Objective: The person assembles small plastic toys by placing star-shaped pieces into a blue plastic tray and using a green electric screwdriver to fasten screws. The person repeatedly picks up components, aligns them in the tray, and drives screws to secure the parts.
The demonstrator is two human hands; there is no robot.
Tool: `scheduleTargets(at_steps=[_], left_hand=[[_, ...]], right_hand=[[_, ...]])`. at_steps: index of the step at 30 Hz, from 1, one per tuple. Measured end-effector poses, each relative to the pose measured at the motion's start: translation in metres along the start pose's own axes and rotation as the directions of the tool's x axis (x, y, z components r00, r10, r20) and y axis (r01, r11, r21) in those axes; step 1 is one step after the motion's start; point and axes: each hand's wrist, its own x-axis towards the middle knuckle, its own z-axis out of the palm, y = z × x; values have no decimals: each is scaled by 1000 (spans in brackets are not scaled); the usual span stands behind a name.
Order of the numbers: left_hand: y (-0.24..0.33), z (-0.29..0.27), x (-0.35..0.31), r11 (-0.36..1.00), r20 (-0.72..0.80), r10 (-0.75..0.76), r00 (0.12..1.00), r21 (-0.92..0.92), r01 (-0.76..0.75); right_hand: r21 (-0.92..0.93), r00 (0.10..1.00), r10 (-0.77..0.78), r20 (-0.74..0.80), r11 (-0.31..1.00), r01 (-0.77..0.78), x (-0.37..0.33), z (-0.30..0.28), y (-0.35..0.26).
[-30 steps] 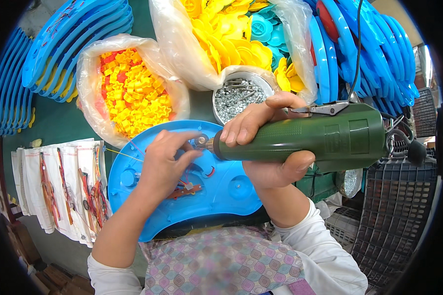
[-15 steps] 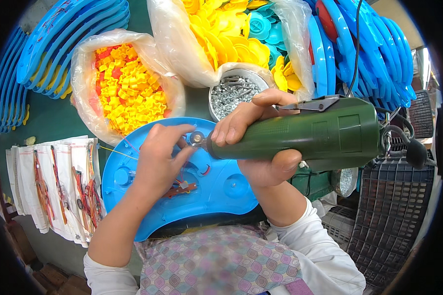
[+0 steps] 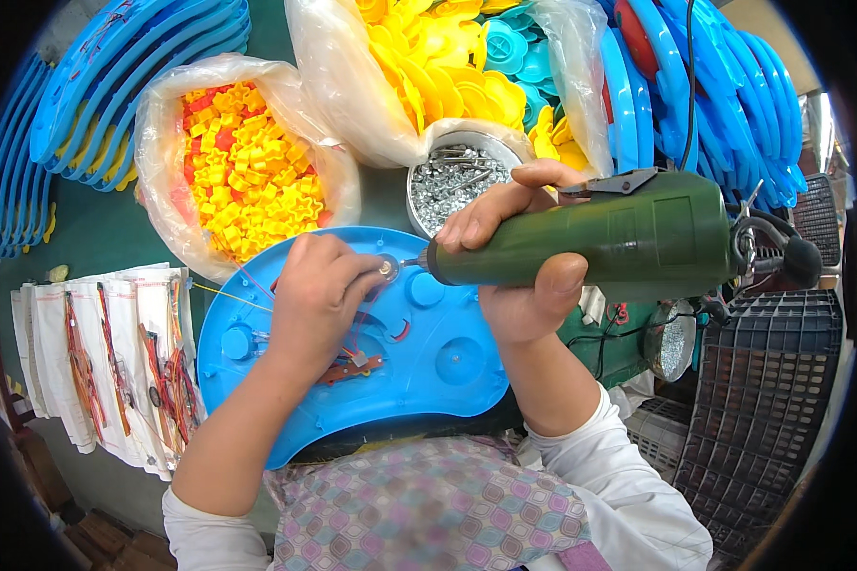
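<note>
Your right hand [image 3: 519,309] is wrapped around the green power screwdriver [image 3: 619,238], right of centre, its tip pointing left. Your left hand [image 3: 316,295] is over the blue plastic shell [image 3: 405,385] mid-frame, fingertips at a small round piece [image 3: 388,269]; I cannot tell whether they pinch it.

From the head, the bench [image 3: 381,198] is looked down on at close range by a fisheye camera; the left hand [image 3: 319,293] and right hand [image 3: 519,276] are framed near the middle, the apron [image 3: 400,490] at the lower edge.
</note>
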Motion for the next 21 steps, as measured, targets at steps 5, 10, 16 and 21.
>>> scheduleTargets(at_steps=[5,10,16,21], left_hand=[[-2,1,0,1000,4,-3,1000,-18,4],[-3,2,-1,1000,-3,-6,1000,-18,6],[-3,4,-2,999,-13,-20,1000,-29,20],[-2,4,-3,1000,-22,-16,1000,-26,15]], right_hand=[[16,1000,31,-5,999,-31,-1,-3,6],[-22,999,18,28,1000,-18,10,3,3],[-18,954,143,263,990,-143,24,5,-4],[60,983,32,183,997,-44,22,-1,9]])
